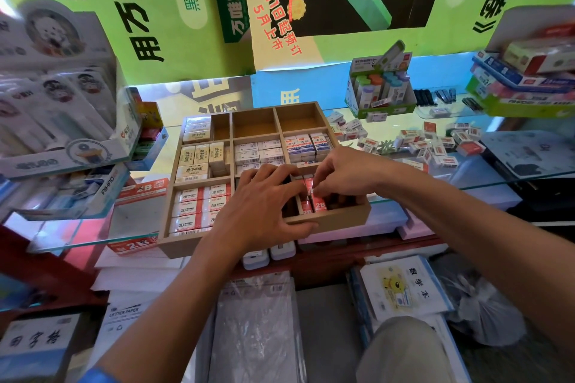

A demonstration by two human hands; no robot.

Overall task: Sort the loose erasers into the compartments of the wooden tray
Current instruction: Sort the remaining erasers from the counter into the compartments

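The wooden tray sits on the glass counter, most compartments filled with boxed erasers. My right hand pinches a small red-and-white 2B eraser over the front right compartment, where similar red 2B erasers stand upright. My left hand lies across the tray's front middle, fingers curled at the compartment edge and touching the same eraser; whether it grips it is unclear. A heap of loose erasers lies on the glass to the tray's right.
Two back compartments of the tray hold nothing. A green display box of correction tapes stands behind the loose heap. Stationery packs crowd the left, stacked boxes the far right. Below the counter are notebooks.
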